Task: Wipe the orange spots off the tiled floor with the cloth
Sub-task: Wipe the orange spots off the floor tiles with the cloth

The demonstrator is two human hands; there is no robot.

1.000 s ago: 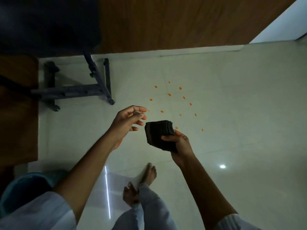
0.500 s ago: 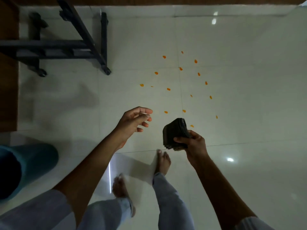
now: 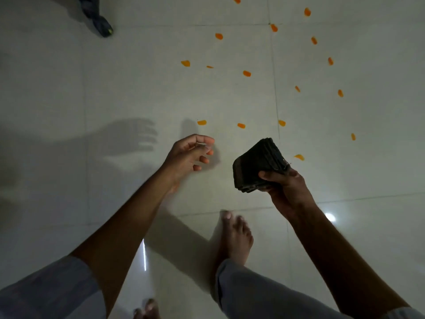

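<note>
Orange spots (image 3: 247,73) dot the pale tiled floor (image 3: 115,93) ahead of the person. The right hand (image 3: 287,189) grips a folded dark cloth (image 3: 257,165), thumb over it, held above the floor just short of the nearest spots. The left hand (image 3: 186,155) hangs beside it, fingers loosely curled, holding nothing. A bare foot (image 3: 235,238) stands below.

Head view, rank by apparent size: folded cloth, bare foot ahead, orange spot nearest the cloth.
1. Folded dark cloth and bare foot: they look alike in size, and the cloth, held up in the right hand, is nearer the camera, so no ranking.
2. Orange spot: smallest by far.
</note>
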